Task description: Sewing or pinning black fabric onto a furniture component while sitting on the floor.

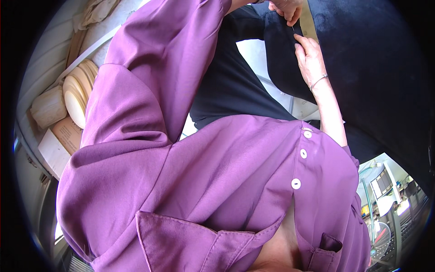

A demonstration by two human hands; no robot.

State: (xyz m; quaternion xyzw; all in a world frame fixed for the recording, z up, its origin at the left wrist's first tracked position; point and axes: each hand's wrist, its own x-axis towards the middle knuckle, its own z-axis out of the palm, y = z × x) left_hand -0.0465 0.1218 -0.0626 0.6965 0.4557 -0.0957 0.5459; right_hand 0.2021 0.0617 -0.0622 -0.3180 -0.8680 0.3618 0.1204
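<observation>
My left hand (287, 10) reaches in at the top edge, its fingers closed in a pinch. A thin, pale, needle-like thing (293, 28) runs from its fingertips toward my right hand (311, 58). The right hand is just below, thumb and index finger drawn close together by the needle-like thing. What those fingers grip is too small to make out. A bracelet circles the right wrist. Black fabric (283, 56) lies under and beside both hands. Farther right spreads a large dark surface (371, 59), with a tan strip (309, 20) at its left edge.
At the left stand a stack of cream round-edged pieces (77, 97), a pale cylinder (48, 106) and a brown cardboard box (68, 134). A crumpled tan bundle (99, 12) lies at the upper left. A fan (380, 236) stands at the lower right.
</observation>
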